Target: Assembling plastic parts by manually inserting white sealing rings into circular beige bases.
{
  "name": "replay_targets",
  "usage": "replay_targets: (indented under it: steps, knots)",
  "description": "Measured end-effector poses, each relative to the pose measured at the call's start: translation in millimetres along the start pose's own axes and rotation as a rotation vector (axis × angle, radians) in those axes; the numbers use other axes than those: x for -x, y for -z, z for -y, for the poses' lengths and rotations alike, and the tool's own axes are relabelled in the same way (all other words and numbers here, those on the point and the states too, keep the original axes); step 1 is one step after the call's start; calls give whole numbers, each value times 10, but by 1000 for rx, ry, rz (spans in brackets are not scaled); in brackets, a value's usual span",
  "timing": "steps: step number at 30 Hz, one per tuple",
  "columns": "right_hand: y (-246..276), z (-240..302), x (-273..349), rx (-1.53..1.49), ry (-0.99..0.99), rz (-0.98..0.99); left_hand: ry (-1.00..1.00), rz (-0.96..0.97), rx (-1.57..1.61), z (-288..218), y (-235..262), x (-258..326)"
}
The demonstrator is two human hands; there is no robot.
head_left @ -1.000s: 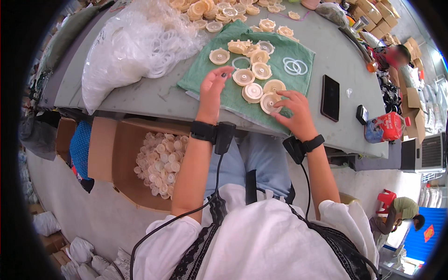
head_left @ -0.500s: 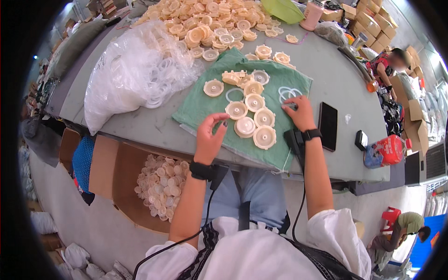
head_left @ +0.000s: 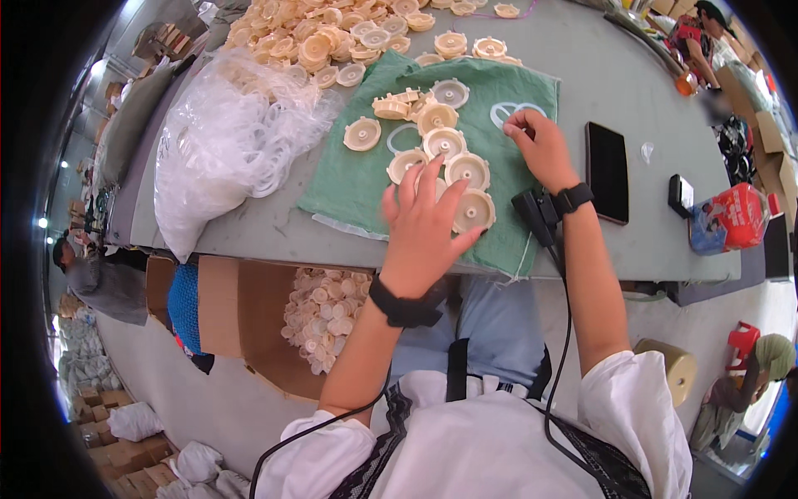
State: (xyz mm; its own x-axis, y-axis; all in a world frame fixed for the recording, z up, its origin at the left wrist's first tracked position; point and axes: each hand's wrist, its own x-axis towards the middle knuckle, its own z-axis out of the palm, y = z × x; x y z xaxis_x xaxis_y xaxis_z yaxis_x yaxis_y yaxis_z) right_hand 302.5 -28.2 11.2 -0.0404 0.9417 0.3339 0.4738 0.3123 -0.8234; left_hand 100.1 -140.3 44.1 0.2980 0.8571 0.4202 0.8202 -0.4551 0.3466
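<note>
My left hand [head_left: 420, 229] is spread over the near end of a group of round cream plastic caps [head_left: 467, 171], its fingers apart. Its fingertips reach a cap and hide part of the caps below. At the right of the green cloth [head_left: 349, 179], my right hand [head_left: 544, 150] pinches at the edge of some thin translucent rings [head_left: 530, 106]. Finger and thumb cover the exact grip. Another ring [head_left: 396, 140] lies left of the caps, close to a single cap [head_left: 362, 134].
A clear plastic bag [head_left: 216, 158] of rings sits left of the cloth, with a cap heap [head_left: 307, 37] behind it. On the right are a phone [head_left: 608, 173], a small black case [head_left: 681, 195] and a red-and-blue container [head_left: 731, 220]. A cardboard box [head_left: 266, 308] of translucent parts stands below the table.
My left hand has moved right and opened out over the near caps. My right hand has stayed by the rings, its fingers drawn in closer. The view has shifted.
</note>
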Motion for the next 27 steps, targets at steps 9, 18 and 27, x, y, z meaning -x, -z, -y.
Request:
replay_targets:
  steps: [9, 18, 27]
  knots:
    - [-15, 75, 31, -100, 25, -116, -28, -31, 78, 53, -124, -40]
    - [37, 100, 26, -318, 1, -52, -388, 136, 54, -116, -5, 201]
    - [293, 494, 503, -764, -207, 522, 150, -151, 800, -138, 75, 197]
